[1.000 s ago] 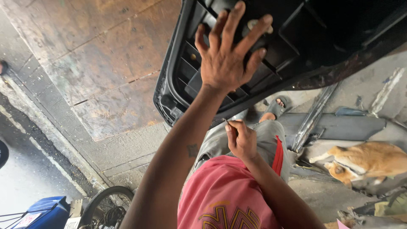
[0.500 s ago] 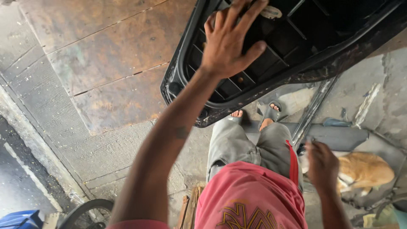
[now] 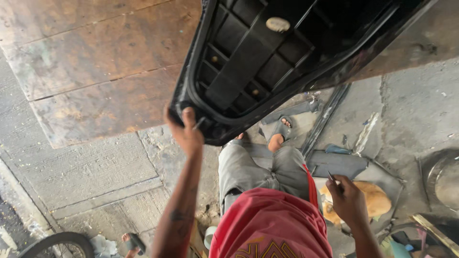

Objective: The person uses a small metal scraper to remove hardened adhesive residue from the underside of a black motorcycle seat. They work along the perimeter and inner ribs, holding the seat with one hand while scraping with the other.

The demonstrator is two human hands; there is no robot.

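A large black plastic seat base (image 3: 287, 62), ribbed underside facing me, fills the upper middle of the head view. My left hand (image 3: 186, 131) grips its lower left rim, thumb over the edge, arm stretched up. My right hand (image 3: 348, 200) is lower at the right, beside my thigh, closed around a thin dark pointed tool (image 3: 331, 177). I am seated in a red shirt and grey trousers, with my sandalled feet (image 3: 279, 134) just under the seat base.
Worn plywood sheets (image 3: 95, 71) lie on the concrete floor at the left. A tan dog (image 3: 373, 200) lies behind my right hand. A bicycle wheel (image 3: 52, 246) shows at bottom left, a round metal basin (image 3: 442, 179) at the right edge, with scrap pieces around.
My left hand has slid from flat on the ribbed underside down to gripping the seat base's lower rim. The seat base has shifted up and right. My right hand stays low at the right.
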